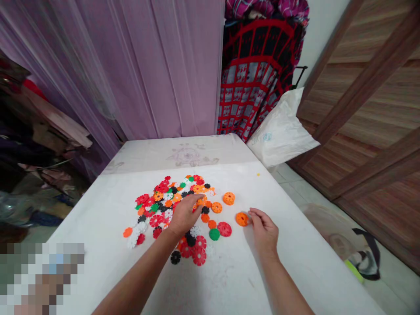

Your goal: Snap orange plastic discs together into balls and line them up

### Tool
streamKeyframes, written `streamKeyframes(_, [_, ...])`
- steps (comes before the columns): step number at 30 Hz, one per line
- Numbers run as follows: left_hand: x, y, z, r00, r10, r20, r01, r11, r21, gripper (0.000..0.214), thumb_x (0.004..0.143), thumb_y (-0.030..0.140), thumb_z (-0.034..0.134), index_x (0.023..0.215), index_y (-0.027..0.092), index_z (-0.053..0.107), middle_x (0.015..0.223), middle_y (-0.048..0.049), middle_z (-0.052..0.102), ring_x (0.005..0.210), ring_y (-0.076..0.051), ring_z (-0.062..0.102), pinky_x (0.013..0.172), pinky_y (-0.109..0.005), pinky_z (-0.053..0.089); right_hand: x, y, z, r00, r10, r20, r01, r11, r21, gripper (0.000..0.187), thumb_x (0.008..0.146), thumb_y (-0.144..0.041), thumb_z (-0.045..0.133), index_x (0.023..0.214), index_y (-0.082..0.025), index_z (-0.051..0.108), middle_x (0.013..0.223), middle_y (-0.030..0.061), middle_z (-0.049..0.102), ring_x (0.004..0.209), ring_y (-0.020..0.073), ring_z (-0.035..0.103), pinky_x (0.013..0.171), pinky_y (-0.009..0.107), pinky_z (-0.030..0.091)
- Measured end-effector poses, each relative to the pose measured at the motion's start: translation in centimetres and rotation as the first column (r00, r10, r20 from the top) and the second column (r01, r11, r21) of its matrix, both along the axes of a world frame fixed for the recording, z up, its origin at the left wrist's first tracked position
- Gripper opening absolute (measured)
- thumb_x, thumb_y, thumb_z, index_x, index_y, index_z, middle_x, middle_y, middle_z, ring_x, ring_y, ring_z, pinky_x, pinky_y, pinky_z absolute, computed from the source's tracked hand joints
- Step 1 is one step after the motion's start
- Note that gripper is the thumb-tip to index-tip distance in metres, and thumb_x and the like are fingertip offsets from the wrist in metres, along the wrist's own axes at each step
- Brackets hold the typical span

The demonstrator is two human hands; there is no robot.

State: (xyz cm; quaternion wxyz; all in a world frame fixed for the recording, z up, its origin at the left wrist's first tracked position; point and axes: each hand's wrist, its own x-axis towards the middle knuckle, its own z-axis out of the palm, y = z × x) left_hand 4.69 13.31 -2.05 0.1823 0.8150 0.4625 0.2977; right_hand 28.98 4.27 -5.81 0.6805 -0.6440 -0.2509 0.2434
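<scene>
A loose pile of flower-shaped notched plastic discs [155,221] in red, orange, white, black and green covers the middle of the table. My left hand [187,213] reaches over the right part of the pile, its fingers closed in a pinch at an orange notched disc [202,202] that they partly hide. To the right, my right hand [265,229] has its thumb and index finger closed at the right edge of a small stack of orange notched discs [242,218]. Another orange stack [229,198] lies behind it, and a single orange disc [216,207] lies between that stack and the pile.
A white cloth with a faint flower print covers the table [187,155]. Purple curtains [170,65] hang behind it. Beyond the right edge are a white plastic bag [278,131], a clear bag [328,236] on the floor and wooden doors [367,96]. Clothes [49,109] hang at left.
</scene>
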Motion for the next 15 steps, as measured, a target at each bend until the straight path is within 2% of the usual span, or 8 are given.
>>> streamKeyframes(3, [0.6, 0.3, -0.3, 0.999, -0.009, 0.040, 0.012, 0.996, -0.093, 0.034, 0.084, 0.023, 0.054, 0.116, 0.024, 0.065, 0.115, -0.0037, 0.071, 0.104, -0.018, 0.066, 0.098, -0.035, 0.052, -0.4, -0.1, 0.3, 1.000, 0.013, 0.015, -0.013, 1.000, 0.006, 0.032, 0.066, -0.044, 0.074, 0.081, -0.016, 0.075, 0.062, 0.0031, 0.067, 0.060, 0.0174, 0.060, 0.068, 0.038, 0.052])
streamKeyframes(8, [1.3, -1.3, -0.8, 0.996, 0.043, 0.081, -0.031, 0.989, -0.145, 0.034, 0.083, 0.023, 0.055, 0.115, 0.022, 0.065, 0.117, -0.0053, 0.070, 0.109, -0.020, 0.065, 0.100, -0.037, 0.050, -0.5, 0.2, 0.5, 0.995, 0.049, 0.083, -0.051, 0.998, 0.032, 0.031, 0.067, -0.046, 0.073, 0.078, -0.017, 0.075, 0.059, 0.0019, 0.065, 0.056, 0.0168, 0.059, 0.065, 0.039, 0.052])
streamKeyframes(12, [1.9, -2.2, -0.3, 0.998, 0.035, 0.043, -0.028, 0.986, -0.162, 0.034, 0.082, 0.022, 0.057, 0.116, 0.023, 0.065, 0.113, -0.0047, 0.071, 0.106, -0.019, 0.065, 0.096, -0.035, 0.050, -0.6, 0.4, 0.6, 0.995, 0.038, 0.097, -0.043, 0.998, 0.053, 0.031, 0.067, -0.046, 0.071, 0.078, -0.017, 0.074, 0.058, 0.0020, 0.066, 0.055, 0.0165, 0.059, 0.064, 0.038, 0.052])
streamKeyframes(15, [2.9, -1.8, 0.3, 1.000, 0.019, -0.006, -0.020, 0.984, -0.175, 0.034, 0.082, 0.026, 0.059, 0.115, 0.022, 0.065, 0.106, -0.0054, 0.072, 0.097, -0.020, 0.067, 0.089, -0.034, 0.052, -0.8, 0.6, 0.5, 0.992, 0.046, 0.115, -0.051, 0.998, 0.046, 0.032, 0.066, -0.046, 0.071, 0.077, -0.016, 0.074, 0.061, 0.0035, 0.067, 0.055, 0.0165, 0.059, 0.061, 0.036, 0.052])
